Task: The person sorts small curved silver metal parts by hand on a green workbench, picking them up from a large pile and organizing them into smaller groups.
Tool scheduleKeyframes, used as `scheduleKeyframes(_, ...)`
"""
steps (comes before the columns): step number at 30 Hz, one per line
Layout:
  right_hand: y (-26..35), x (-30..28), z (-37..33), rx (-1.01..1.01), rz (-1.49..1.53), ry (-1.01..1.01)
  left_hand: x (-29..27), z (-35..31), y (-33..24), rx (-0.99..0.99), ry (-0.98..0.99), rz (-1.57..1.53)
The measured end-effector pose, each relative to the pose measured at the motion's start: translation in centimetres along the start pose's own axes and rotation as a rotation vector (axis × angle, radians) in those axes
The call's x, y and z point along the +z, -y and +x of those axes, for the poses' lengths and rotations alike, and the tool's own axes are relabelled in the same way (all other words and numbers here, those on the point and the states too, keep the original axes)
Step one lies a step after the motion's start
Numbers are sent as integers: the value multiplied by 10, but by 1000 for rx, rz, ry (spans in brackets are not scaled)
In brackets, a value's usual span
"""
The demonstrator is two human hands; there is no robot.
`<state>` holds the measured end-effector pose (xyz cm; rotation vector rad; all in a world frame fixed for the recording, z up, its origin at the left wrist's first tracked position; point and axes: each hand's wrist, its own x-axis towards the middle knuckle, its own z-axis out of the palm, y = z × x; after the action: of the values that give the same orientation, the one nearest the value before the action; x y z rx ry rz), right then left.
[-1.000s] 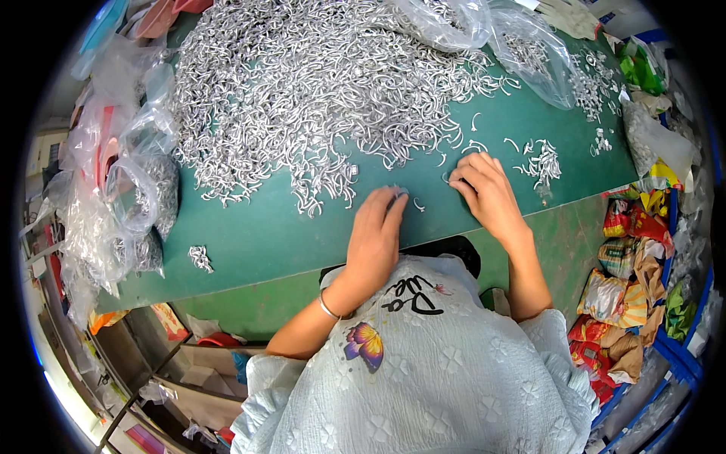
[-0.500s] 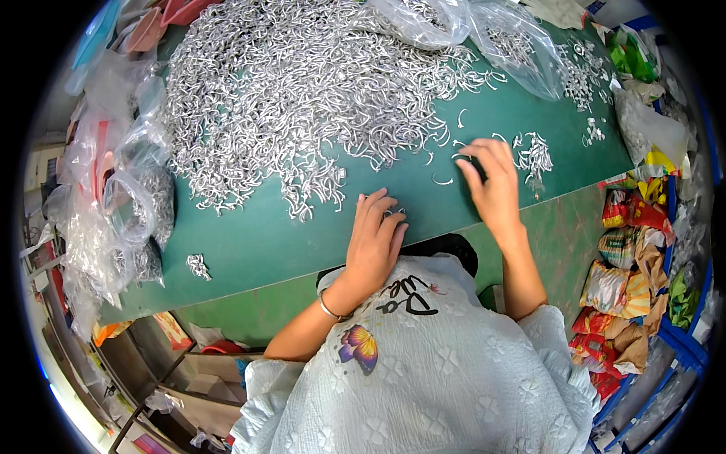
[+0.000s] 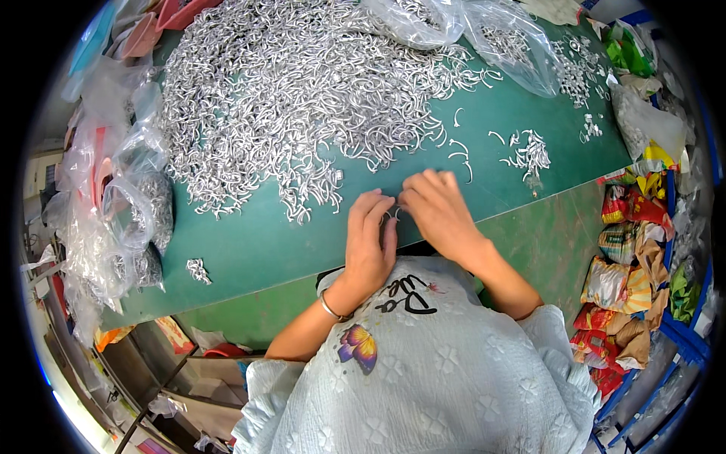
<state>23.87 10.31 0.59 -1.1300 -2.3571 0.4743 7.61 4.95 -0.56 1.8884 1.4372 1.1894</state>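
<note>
Near the front edge of the green table, my two hands meet at the fingertips. My left hand [image 3: 370, 234] is closed, thumb and fingers pinching a small curved silver metal piece [image 3: 396, 214]. My right hand [image 3: 440, 212] bends in from the right, its fingers drawn together against the left fingertips; what they hold is hidden. Beyond both hands spreads a big heap of curved silver metal pieces [image 3: 318, 91]. A few loose curved pieces [image 3: 460, 151] lie just past my right hand, and a small pile of pieces [image 3: 534, 155] sits farther right.
Clear plastic bags of metal parts [image 3: 147, 204] stand at the left edge. Another clear bag [image 3: 514, 49] and scattered ring-like parts [image 3: 576, 72] lie at the far right. A small cluster of pieces [image 3: 198, 271] rests at the left front. Colourful sacks [image 3: 620, 291] fill blue shelving beyond the right end.
My right hand has moved left and nearer, from beside the loose curved pieces to my left hand's fingertips. The loose pieces there have shifted. My left hand has barely moved.
</note>
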Motion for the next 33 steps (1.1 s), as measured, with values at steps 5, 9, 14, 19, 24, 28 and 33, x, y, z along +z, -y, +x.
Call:
scheduleKeyframes(5, -31, -40, -2, 243, 203, -191, -5, 1, 1, 43, 56, 62)
scheduleKeyframes(9, -60, -44, 0, 371, 25, -257, 3, 7, -4, 147, 304, 217)
scheduleKeyframes(14, -49, -34, -2, 326, 169, -86, -2, -5, 14, 70, 291, 149)
scheduleKeyframes(19, -70, -35, 33, 315, -54, -381, -4, 0, -2, 70, 172, 251)
scheduleKeyframes(24, -60, -42, 28, 360, 1, 41, -2, -7, 5, 26, 159, 230)
scheduleKeyframes(28, -49, -52, 24, 248, 25, 13, -2, -11, 10, 42, 142, 139)
scheduleKeyframes(33, -29, -7, 56, -67, -52, -91, -2, -9, 10, 47, 134, 123)
